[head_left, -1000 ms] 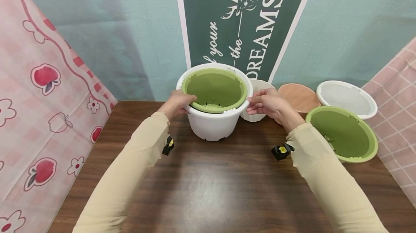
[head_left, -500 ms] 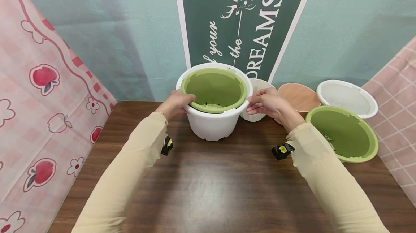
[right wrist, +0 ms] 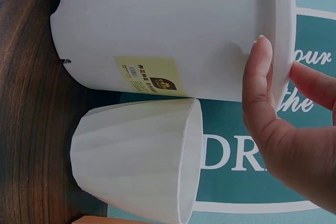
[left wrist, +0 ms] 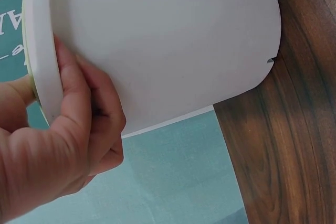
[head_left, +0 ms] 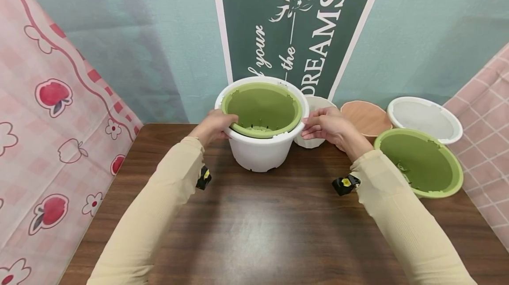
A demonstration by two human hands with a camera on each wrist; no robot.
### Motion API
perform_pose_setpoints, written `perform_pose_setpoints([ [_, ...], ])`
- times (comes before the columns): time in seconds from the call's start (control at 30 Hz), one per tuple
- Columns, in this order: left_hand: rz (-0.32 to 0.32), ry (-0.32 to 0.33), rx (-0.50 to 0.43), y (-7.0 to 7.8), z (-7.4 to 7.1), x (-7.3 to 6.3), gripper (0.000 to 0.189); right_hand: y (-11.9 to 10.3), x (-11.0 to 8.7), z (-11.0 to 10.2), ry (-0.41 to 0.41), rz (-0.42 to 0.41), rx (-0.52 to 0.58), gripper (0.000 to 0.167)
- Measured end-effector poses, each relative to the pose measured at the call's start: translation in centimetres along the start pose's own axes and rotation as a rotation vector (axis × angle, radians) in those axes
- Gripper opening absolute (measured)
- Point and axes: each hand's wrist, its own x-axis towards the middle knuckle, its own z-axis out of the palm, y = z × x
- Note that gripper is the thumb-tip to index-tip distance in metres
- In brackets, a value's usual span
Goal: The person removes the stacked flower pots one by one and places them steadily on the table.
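A large white flowerpot stands upright at the back of the table, with a green flowerpot nested inside it. My left hand grips the white pot's rim at its left side; the thumb reaches over the edge onto the green rim. Seen from the left wrist, curled fingers lie under the white rim. On the opposite side my right hand pinches the white rim. In the right wrist view, a yellow label shows on the white pot's wall, close to that hand.
Right of the nested pots stand a smaller white faceted pot, an orange-brown pot, a white pot and another green pot. The brown wooden table meets cloth-covered walls at the back and sides.
The head view has shifted very slightly. Both hands keep their hold on the rim, and the pots stay where they were.
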Motion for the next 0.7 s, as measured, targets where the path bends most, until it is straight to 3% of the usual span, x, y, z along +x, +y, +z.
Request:
perform_pose_setpoints([
  [0.7,-0.008,-0.037,-0.025,-0.04,-0.26,0.07,0.052,-0.03,-0.04,-0.02,0.006,0.009,0.001,0.01],
])
